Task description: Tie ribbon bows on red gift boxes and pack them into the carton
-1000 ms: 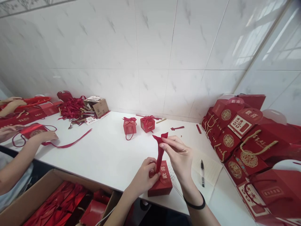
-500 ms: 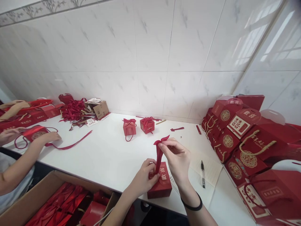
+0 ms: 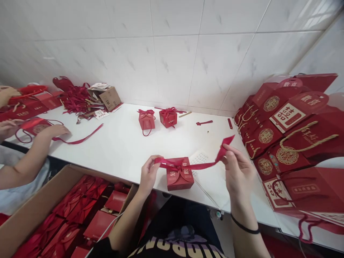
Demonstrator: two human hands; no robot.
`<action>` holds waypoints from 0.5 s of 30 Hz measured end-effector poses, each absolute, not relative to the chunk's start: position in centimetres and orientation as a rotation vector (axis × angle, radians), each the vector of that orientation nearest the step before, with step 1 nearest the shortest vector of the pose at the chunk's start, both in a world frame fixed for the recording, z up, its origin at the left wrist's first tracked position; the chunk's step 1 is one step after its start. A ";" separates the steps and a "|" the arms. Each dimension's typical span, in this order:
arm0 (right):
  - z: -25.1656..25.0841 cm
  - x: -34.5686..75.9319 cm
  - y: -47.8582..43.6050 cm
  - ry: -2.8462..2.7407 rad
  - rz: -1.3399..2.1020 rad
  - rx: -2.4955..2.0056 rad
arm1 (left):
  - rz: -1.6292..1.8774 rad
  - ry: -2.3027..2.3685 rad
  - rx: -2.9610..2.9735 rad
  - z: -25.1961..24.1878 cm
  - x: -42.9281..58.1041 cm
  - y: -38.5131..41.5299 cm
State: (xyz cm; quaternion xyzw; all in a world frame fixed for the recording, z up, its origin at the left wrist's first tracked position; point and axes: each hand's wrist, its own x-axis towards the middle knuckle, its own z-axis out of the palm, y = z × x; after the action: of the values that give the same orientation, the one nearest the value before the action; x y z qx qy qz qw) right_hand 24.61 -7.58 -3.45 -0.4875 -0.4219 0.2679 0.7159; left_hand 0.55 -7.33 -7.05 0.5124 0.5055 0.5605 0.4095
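So the red box (image 3: 180,182) sits at the near edge of the bench (image 3: 118,143), flaps closed, ribbon (image 3: 201,166) seemingly knotted on top but no bow yet. Left hand (image 3: 148,175) grip pinches one tail, right hand (image 3: 239,170) grip the other. Two boxes (image 3: 147,122) farther back already wear bows.

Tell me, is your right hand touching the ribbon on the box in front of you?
Touching. The head view shows the right hand pinching the ribbon near its end.

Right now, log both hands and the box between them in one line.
left hand: holding red ribbon | right hand: pinching ribbon on other side | red box: on white table, ribbon across top
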 end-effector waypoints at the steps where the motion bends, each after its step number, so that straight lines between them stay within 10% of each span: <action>1: -3.9 25.7 -8.0 -0.918 0.606 -1.107 | 1.383 1.315 1.269 -7.3 -0.3 -7.4; 9: -5.1 29.2 -8.5 -1.018 0.326 -1.325 | 1.761 1.847 1.381 -6.6 -4.8 -8.5; 15: -5.3 24.9 -7.2 -1.778 0.886 -1.338 | 0.792 1.562 1.891 -5.0 -1.8 -9.0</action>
State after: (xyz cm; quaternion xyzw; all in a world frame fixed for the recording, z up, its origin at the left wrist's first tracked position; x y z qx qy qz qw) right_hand 24.88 -7.19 -5.32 -0.5203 -0.6911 0.3443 0.3648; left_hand -1.76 -9.01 -4.95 0.7046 0.5822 0.2952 0.2784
